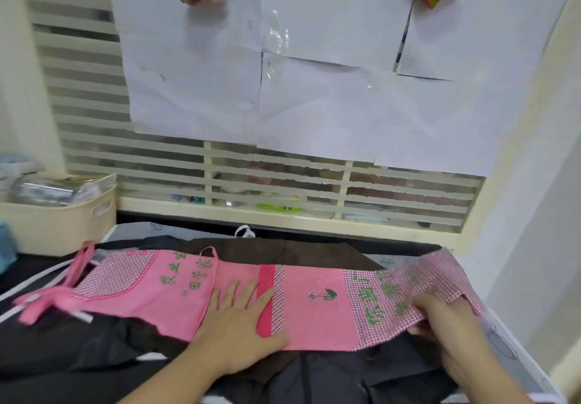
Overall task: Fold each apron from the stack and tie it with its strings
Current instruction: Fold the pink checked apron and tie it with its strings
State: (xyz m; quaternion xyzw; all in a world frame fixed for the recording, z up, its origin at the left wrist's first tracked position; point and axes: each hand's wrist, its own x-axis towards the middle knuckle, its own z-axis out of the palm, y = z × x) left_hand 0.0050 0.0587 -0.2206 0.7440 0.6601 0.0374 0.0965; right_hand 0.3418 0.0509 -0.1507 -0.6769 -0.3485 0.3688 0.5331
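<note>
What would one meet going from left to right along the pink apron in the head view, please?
Pink strings → checked pocket → left hand pressing flat → small green emblem → right hand gripping the checked end.

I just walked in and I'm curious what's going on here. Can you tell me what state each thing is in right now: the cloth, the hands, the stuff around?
Pink checked apron with green print: folded into a long band, lying flat on dark aprons.
Pink apron strings: loose, untied, at the band's left end.
Dark aprons underneath: spread out, unfolded.
Left hand: flat, fingers straight, pressing the band's middle.
Right hand: pinching the band's right end, lifting it.
Cream plastic basket: upright, filled with packets.
</note>
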